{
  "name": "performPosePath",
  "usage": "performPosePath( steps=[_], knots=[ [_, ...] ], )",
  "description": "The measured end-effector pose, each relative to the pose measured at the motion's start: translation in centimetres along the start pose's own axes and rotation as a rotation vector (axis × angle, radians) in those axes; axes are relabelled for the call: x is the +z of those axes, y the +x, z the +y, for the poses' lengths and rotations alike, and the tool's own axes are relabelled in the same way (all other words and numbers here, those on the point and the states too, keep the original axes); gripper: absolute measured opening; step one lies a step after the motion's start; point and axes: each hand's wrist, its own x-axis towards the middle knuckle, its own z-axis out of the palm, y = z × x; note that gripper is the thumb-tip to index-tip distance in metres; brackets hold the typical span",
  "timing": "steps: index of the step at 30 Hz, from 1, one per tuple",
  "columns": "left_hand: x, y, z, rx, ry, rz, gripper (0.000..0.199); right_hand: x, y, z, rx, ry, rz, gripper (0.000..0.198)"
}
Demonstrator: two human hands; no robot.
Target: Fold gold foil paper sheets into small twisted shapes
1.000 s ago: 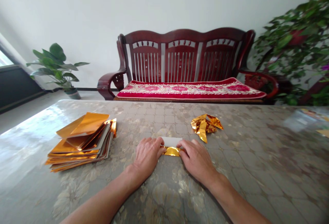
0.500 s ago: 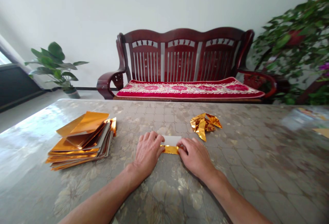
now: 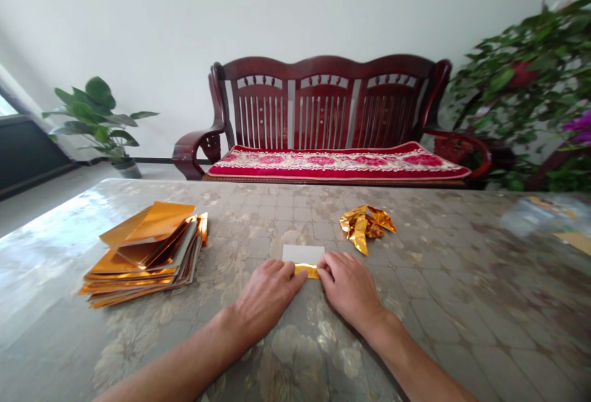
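A sheet of gold foil paper (image 3: 303, 253) lies on the table between my hands, its pale back facing up. Along its near edge a strip is folded over, showing shiny gold. My left hand (image 3: 270, 291) has its thumb and fingers closed on the left end of this fold and covers the sheet's lower left corner. At the right end, my right hand (image 3: 348, 282) pinches the fold with curled fingers. Beyond my right hand sits a small heap of folded gold foil pieces (image 3: 364, 226). To the left rises a stack of gold foil sheets (image 3: 138, 260), unevenly piled.
The table (image 3: 258, 217) has a patterned, glossy cover. A clear plastic bag (image 3: 545, 214) lies at the far right. Behind the table stands a dark red wooden bench (image 3: 323, 106) with a floral cushion, between a potted plant (image 3: 99, 119) and leafy greenery (image 3: 530, 82).
My left hand has slid down from the sheet's left edge to the fold, uncovering the sheet's upper left part. My right hand stays at the right end. The view has shifted slightly.
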Motion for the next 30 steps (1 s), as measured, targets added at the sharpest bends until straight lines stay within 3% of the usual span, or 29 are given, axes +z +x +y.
performPosePath(
  steps=[13, 19, 23, 30],
  knots=[
    [0.4, 0.1, 2.3, -0.085, 0.046, -0.057, 0.023, 0.5, -0.3, -1.9, 0.066, -0.134, -0.008, 0.013],
    [0.2, 0.1, 2.6, -0.126, 0.086, -0.074, 0.021, 0.3, -0.4, -1.3, 0.058, -0.12, -0.041, 0.005],
    [0.1, -0.1, 2.5, -0.148, 0.112, -0.106, 0.021, 0.0, -0.5, -0.7, 0.062, -0.127, -0.061, 0.01],
    [0.3, -1.1, 2.3, -0.174, 0.086, -0.056, 0.031, -0.3, -0.8, 1.2, 0.088, -0.105, -0.034, 0.014]
  ],
)
